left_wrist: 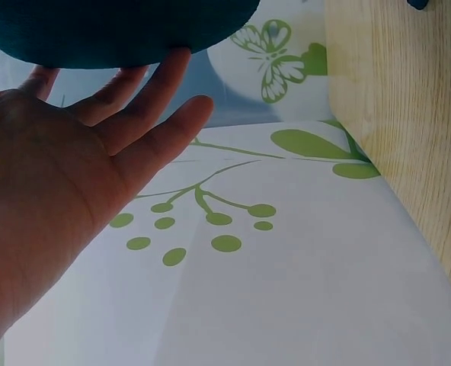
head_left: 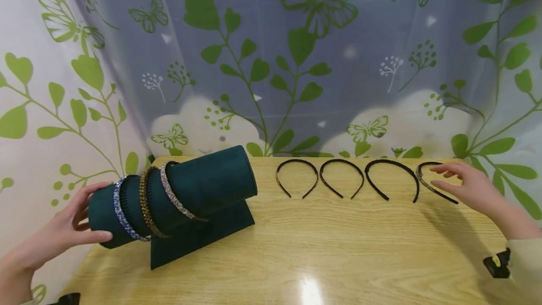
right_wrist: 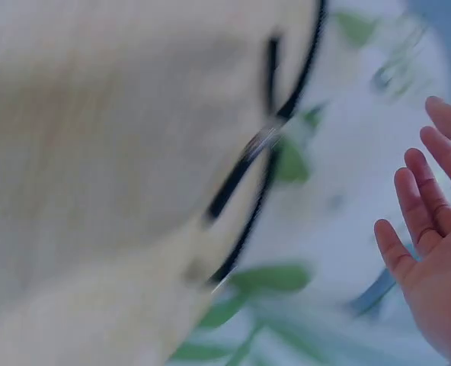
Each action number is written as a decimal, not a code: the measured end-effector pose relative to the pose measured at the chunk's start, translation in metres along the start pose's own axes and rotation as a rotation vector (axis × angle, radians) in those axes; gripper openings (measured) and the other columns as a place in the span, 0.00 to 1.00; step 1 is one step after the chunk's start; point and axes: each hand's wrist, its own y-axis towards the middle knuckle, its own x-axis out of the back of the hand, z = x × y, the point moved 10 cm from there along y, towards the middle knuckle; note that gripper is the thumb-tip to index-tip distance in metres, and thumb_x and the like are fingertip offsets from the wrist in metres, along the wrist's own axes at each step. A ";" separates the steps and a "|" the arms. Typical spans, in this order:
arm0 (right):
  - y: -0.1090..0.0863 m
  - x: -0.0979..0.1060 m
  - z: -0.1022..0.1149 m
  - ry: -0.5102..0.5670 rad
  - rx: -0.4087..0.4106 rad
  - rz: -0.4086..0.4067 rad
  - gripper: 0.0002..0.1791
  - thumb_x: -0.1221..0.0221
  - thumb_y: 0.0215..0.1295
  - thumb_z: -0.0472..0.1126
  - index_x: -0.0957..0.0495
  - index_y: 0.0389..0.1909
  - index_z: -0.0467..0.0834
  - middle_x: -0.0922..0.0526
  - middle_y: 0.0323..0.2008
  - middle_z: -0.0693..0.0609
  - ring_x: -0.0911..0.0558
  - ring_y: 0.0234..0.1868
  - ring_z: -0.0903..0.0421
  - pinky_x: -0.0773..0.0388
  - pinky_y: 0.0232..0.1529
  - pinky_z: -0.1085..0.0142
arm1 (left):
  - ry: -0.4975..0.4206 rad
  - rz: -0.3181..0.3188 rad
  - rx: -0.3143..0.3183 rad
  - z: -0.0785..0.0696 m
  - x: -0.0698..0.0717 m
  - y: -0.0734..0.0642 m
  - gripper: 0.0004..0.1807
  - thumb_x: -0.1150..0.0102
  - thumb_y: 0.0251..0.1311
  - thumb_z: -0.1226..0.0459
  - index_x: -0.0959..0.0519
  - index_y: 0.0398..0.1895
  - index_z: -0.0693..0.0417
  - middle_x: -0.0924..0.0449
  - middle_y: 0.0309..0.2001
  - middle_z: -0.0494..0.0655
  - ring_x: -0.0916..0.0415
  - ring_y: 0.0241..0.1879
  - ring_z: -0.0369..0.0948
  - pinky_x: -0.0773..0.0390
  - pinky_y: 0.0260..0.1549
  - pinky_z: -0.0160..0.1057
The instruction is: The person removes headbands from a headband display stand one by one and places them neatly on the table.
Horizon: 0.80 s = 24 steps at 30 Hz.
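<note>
A dark green headband display stand [head_left: 207, 173], a padded roll on a flat base, lies slanted on the left of the table. It carries a blue-jewelled headband [head_left: 120, 213], a brown-gold beaded headband [head_left: 144, 201] and a silver-pink sparkly headband [head_left: 171, 192]. My left hand [head_left: 69, 229] grips the roll's left end, thumb in front and fingers behind; the left wrist view shows fingertips against the roll [left_wrist: 126, 42]. At the far right, my right hand [head_left: 470, 187] is over a black headband with a jewelled section [head_left: 427, 186], fingers loosely bent and apart, holding nothing.
Three more dark headbands lie in a row at the table's back: one at left [head_left: 296, 160], one in the middle [head_left: 342, 161] and a thicker one [head_left: 391, 163]. Behind the wooden table [head_left: 338, 248] hangs a leaf-and-butterfly curtain [head_left: 254, 36], which also covers both sides.
</note>
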 end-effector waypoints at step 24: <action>0.061 -0.059 0.330 0.319 0.638 0.146 0.29 0.33 0.60 0.42 0.28 0.63 0.43 0.29 0.59 0.50 0.29 0.60 0.51 0.32 0.59 0.52 | 0.074 -0.005 -0.018 -0.005 0.004 0.005 0.51 0.32 0.52 0.76 0.51 0.73 0.43 0.39 0.55 0.45 0.32 0.46 0.31 0.26 0.35 0.33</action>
